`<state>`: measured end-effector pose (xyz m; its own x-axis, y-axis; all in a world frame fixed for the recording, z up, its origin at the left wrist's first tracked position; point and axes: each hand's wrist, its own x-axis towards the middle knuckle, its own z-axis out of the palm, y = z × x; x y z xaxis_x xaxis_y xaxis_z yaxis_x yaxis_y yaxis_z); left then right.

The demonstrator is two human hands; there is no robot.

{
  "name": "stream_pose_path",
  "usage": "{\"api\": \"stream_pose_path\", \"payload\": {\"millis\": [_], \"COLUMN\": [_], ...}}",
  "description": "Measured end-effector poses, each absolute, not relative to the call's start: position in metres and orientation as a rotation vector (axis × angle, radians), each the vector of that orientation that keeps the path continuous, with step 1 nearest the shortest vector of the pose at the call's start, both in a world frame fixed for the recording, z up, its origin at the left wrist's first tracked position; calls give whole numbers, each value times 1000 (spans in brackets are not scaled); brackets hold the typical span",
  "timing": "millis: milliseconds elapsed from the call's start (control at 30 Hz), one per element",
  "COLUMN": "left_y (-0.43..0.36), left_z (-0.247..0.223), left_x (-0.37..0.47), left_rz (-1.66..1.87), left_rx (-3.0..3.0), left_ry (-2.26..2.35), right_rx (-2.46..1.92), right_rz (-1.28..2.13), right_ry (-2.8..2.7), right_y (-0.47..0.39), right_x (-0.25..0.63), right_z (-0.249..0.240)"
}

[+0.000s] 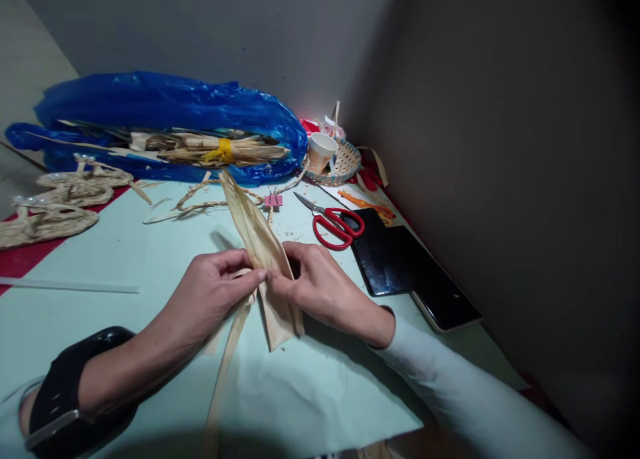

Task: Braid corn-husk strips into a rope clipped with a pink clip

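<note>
Between my two hands a dried corn husk (pixel 259 235) stands tilted above the table, its pointed tip away from me and its broad end toward me. My left hand (pixel 223 282) pinches its left edge, thumb against the face of the husk. From that same hand a narrow husk strip (pixel 230 349) hangs down toward the table's near edge. My right hand (pixel 313 279) grips the right edge, thumb and fingers close to the left thumb. Beyond the husk lies a braided cord (pixel 200 202) with a pink binder clip (pixel 273 200).
Red-handled scissors (pixel 337 227) lie right of centre, beside two dark tablets (pixel 380 259). At the back are a blue plastic bag (pixel 165 99) with a tied husk bundle (pixel 240 151), and a basket (pixel 347 162) with a paper cup (pixel 321 150). Woven sandals (pixel 50 222) and a pale strip (pixel 75 286) are left.
</note>
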<state>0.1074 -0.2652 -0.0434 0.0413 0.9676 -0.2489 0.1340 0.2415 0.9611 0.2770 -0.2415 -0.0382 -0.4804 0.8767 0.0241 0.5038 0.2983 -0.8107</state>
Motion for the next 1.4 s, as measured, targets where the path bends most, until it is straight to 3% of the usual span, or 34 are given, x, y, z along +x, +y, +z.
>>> {"api": "stream_pose_path", "payload": {"millis": [200, 433, 533, 633, 900, 1033, 1133, 1267, 1400], "left_y": [-263, -264, -264, -265, -264, -263, -263, -262, -260], "left_z": [-43, -39, -43, -45, -41, -47, -51, -53, -54], "left_x": [109, 111, 110, 108, 108, 107, 106, 107, 107], "left_rz": [926, 933, 960, 951, 914, 902, 911, 913, 972], "left_rx": [1174, 1158, 1189, 1223, 1256, 1221, 1252, 1314, 1351], "left_ry": [1390, 1398, 1344, 1350, 1436, 1412, 1415, 1377, 1380], "right_rx": [-1171, -992, -843, -787, -1449, -1958, -1797, -1232, -945], "right_rz": [1159, 1500, 1743, 1751, 788, -50, -340, 403, 783], "right_ry": [-2066, -1932, -1691, -1369, -1133, -1567, -1869, -2065, -2175], "right_y": [-241, -237, -236, -237, -247, -252, -253, -250, -240], "right_x": [277, 288, 296, 313, 407, 423, 391, 312, 253], "right_z": [-40, -33, -20, -4, 16, 13, 7, -4, -16]}}
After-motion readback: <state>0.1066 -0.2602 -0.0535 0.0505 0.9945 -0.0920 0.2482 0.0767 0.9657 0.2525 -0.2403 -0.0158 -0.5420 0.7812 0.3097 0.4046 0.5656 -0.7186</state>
